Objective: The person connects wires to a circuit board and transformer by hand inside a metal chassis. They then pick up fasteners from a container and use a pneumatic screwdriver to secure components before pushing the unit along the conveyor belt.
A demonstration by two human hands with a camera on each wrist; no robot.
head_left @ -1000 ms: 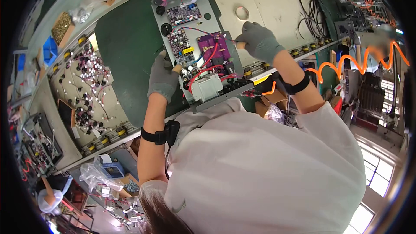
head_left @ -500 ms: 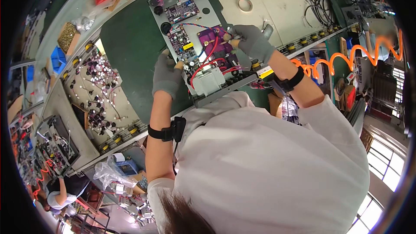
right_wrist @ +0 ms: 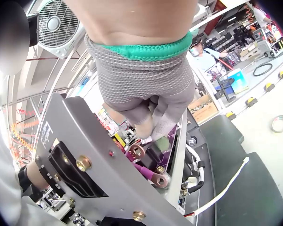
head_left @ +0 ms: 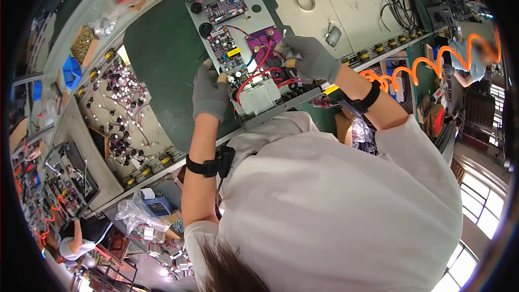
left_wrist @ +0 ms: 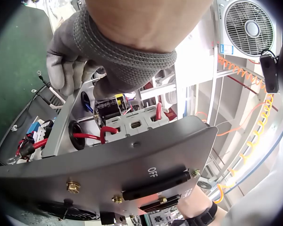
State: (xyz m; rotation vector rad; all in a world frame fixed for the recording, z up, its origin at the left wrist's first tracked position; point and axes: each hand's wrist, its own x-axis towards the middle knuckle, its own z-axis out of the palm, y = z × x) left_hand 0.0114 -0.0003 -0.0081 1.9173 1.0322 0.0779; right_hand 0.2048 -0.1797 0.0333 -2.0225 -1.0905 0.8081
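Note:
A grey metal chassis (head_left: 259, 8) with circuit boards, a purple board (head_left: 267, 38) and red wires (head_left: 254, 78) lies on a green mat (head_left: 157, 48). My gloved left hand (head_left: 210, 92) grips the chassis's left side wall, fingers curled over its edge (left_wrist: 70, 66). My gloved right hand (head_left: 303, 57) hovers over the purple board. Its fingers (right_wrist: 148, 127) pinch a small metal part just above the ring terminals (right_wrist: 137, 151). The front panel (left_wrist: 132, 160) carries a switch marked OFF.
A tape ring (head_left: 305, 2) and a small metal object (head_left: 333, 35) lie on the pale bench to the right. An orange coiled hose (head_left: 427, 67) hangs at the right. A tray of wired parts (head_left: 116, 108) sits left of the mat. Another worker (head_left: 465, 62) stands far right.
My right hand has moved left from the pale bench onto the purple board. The left hand has kept its hold on the chassis's side.

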